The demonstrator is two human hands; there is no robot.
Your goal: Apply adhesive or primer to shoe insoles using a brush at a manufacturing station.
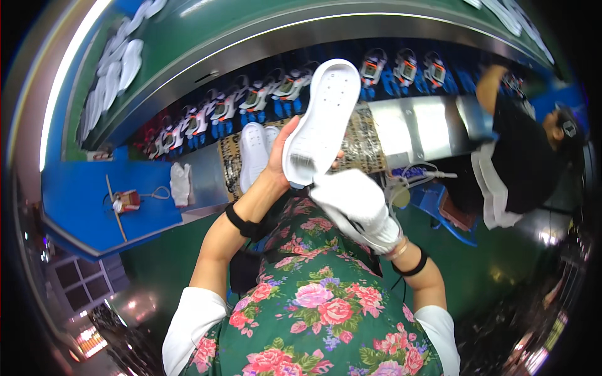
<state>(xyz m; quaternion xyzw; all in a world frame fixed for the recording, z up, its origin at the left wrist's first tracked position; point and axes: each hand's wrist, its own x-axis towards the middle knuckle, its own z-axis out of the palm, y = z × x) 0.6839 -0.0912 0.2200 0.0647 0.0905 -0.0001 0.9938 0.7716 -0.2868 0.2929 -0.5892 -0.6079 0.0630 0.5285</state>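
Observation:
A white shoe sole (330,106) is raised before me, its cupped face with small holes turned up and its heel end toward me. My left hand (280,153) is bare and closed around the heel half, the thumb along the left rim and fingertips showing past the right rim. In a white glove, my right hand (354,200) is closed at the heel end on what looks like a small brush (303,163). Its dark bristles lie over the inside of the heel; the glove hides most of its handle.
More white soles (253,153) lie on the tape-covered conveyor (370,135) behind. A white glove (180,185) rests beside the blue table (75,194). Several small clamp-like devices with displays (254,97) line the back under a metal shelf. A co-worker (523,147) stands at right.

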